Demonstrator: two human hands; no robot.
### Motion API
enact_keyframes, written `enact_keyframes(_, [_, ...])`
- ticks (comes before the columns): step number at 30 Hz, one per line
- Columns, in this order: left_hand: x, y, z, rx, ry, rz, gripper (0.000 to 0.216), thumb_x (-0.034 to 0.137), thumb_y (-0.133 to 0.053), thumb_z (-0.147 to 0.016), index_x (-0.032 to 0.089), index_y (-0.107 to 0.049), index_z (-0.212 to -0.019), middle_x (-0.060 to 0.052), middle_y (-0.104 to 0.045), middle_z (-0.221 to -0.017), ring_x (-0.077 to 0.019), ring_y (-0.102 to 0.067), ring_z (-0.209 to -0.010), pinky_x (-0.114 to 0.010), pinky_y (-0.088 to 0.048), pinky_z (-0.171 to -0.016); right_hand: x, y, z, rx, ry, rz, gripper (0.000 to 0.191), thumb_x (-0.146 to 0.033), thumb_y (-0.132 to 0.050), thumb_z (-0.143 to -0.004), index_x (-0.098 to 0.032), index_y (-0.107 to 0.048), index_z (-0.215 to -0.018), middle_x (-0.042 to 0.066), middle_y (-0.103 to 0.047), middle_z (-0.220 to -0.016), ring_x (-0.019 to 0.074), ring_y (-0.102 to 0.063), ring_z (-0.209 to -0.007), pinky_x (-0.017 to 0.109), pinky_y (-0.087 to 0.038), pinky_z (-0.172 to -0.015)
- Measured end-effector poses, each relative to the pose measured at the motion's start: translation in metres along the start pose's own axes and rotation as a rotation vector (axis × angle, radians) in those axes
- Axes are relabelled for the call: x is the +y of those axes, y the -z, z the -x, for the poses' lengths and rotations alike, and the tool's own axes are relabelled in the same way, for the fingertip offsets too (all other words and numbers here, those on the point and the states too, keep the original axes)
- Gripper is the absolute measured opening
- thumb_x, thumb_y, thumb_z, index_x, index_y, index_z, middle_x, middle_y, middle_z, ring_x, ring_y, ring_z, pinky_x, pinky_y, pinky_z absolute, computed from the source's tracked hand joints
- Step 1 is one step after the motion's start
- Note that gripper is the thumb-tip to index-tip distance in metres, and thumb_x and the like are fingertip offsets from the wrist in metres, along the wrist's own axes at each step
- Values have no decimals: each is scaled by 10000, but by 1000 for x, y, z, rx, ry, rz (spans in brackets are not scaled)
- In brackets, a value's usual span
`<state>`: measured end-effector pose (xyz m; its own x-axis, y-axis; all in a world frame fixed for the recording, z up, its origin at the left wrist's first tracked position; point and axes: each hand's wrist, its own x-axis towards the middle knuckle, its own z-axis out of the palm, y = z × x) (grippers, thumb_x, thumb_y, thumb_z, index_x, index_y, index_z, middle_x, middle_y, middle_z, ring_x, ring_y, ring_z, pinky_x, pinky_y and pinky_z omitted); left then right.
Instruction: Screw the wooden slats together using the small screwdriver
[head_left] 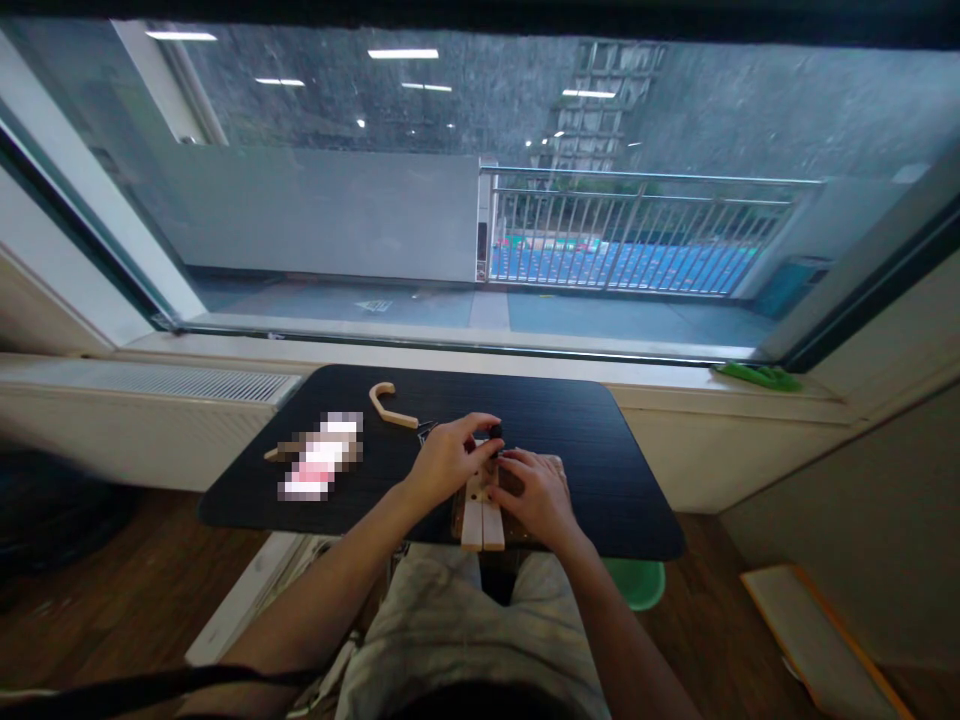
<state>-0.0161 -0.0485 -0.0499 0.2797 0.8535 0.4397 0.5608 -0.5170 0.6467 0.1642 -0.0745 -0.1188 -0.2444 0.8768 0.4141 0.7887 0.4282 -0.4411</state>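
My left hand [446,460] is closed, its thumb and fingertips pinching a small black knob-like piece [496,432]. The knob is over the far end of two pale wooden strips [482,525] lying side by side, with small dark holes in them. My right hand [541,490] grips the strips from the right, its thumb and bent fingers on the wood. Under the strips a brown wooden block [517,530] shows in part. A hook-shaped pale wooden piece [390,405] lies to the left, near some small dark metal bits [426,430] partly behind my left hand.
The work lies on a black table [600,450] with rounded corners. On its left is a blurred-out item [322,460] beside a wooden stick [274,455]. A green basin [637,583] stands below on the right. Beyond the table are a radiator [150,400] and a large window.
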Motion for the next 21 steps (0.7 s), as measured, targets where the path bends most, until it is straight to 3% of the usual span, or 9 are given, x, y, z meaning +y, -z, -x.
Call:
enact_keyframes(14, [3, 1, 1, -51, 12, 3, 300, 260, -606, -874, 179, -673, -1155, -17, -732, -776, -123, -610, -574, -215, -460, -568, 2, -1, 0, -3, -10, -23, 314, -404, -721, -820, -314, -723, -1121, 47, -685, -1215, 267, -619, -1124, 445, -454, -989])
enact_keyframes(21, [4, 2, 1, -78, 6, 57, 330, 212, -564, -874, 185, -639, -1194, -35, -774, -955, -121, -632, -604, -222, -480, -592, 1, 0, 0, 11, -7, -33, 306, -392, -741, -812, -301, -727, -1103, 45, -693, -1203, 266, -619, -1129, 437, -457, -993])
